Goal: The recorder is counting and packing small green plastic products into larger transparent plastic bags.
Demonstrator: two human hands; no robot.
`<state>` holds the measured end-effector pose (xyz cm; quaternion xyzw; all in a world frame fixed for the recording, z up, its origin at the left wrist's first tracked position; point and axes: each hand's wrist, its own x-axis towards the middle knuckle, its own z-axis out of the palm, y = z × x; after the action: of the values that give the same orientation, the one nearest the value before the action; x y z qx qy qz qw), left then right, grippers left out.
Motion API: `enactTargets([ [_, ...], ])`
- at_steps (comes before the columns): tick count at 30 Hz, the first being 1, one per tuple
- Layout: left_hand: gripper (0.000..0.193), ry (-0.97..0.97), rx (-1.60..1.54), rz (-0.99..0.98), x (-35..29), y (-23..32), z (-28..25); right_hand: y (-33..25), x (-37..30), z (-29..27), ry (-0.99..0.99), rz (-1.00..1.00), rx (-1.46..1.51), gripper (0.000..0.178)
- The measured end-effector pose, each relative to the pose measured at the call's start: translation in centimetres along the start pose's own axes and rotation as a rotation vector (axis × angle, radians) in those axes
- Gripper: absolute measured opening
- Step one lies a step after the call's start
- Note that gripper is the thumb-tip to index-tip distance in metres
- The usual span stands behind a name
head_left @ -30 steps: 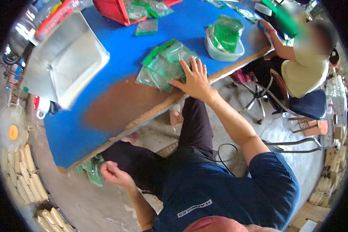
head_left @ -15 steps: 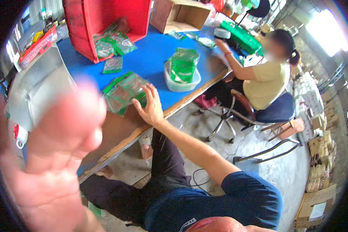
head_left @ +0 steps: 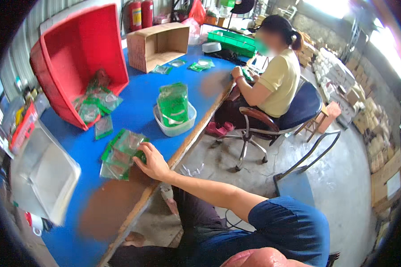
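My right hand (head_left: 152, 163) rests at the right edge of a loose pile of clear packets with green ends (head_left: 120, 156) on the blue table. Its fingers are curved and apart from the thumb, and a bit of green packet shows between them. I see no firm grip. My left hand is out of view. Just beyond my right hand stands a clear plastic tub (head_left: 177, 126), with a stack of green packets (head_left: 173, 103) upright in it. One more packet (head_left: 103, 127) lies between the pile and a tipped red crate (head_left: 82, 53), whose mouth spills several similar packets (head_left: 96, 104).
An open cardboard box (head_left: 159, 46) lies on its side at the back, with packets before it. A pale metal tray (head_left: 42, 171) sits at the left. A seated co-worker (head_left: 283, 80) handles something at the table's far right. A hand cart (head_left: 298, 178) stands on the floor.
My left hand, large and blurred in front before, has left the view. The view has shifted; my right hand stays at the packets, its fingers more curved. The co-worker's hands have drawn back toward their body.
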<state>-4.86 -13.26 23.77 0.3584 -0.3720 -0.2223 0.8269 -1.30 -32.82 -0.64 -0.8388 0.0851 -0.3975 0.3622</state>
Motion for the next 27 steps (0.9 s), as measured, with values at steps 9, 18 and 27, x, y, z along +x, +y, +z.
enactTargets([
  [9,0.081,0.118,-0.026,-0.153,0.7,0.8,0.4,-0.2,-0.7,0.4,0.006,0.033,0.019,0.035],
  [18,0.078,0.493,0.029,-0.242,-2.5,3.8,-1.4,0.1,0.5,-3.0,0.204,-0.157,0.155,0.049],
  [27,0.096,0.334,0.806,-0.04,-12.9,-3.4,-10.4,14.3,14.2,-16.6,0.007,0.433,0.01,0.104],
])
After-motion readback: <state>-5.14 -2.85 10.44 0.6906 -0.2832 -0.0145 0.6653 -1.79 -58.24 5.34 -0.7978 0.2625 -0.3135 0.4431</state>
